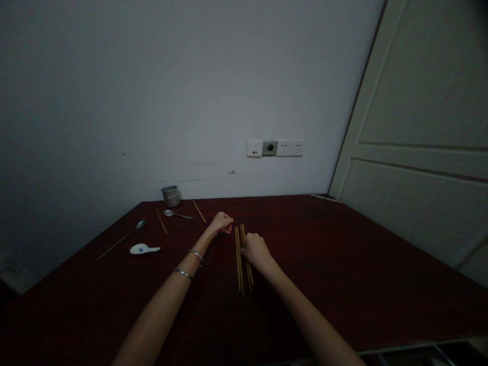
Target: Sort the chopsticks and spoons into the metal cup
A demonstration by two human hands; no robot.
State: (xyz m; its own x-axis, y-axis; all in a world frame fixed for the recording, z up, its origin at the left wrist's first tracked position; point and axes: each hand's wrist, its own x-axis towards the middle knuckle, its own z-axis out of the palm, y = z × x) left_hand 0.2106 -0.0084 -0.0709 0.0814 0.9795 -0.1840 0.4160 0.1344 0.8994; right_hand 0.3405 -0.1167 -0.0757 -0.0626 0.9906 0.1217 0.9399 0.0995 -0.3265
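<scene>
Two pairs of wooden chopsticks lie lengthwise on the table, side by side with a narrow gap. My right hand (256,250) is closed over the upper part of the right pair of chopsticks (249,274), its thumb reaching toward the left pair of chopsticks (239,259). Just left of the chopsticks' far ends is my left hand (222,222), curled into a loose fist with nothing showing in it. Two bracelets (195,254) circle the left forearm. Most of the right hand's fingertips are hidden behind the hand.
On the dark red table (324,264), left side, are a metal cup (171,196), a short metal spoon (177,214), a long-handled spoon (124,239), a white soup spoon (143,249) and two loose sticks, one left (161,221), one right (199,212). A wall (213,101) stands behind.
</scene>
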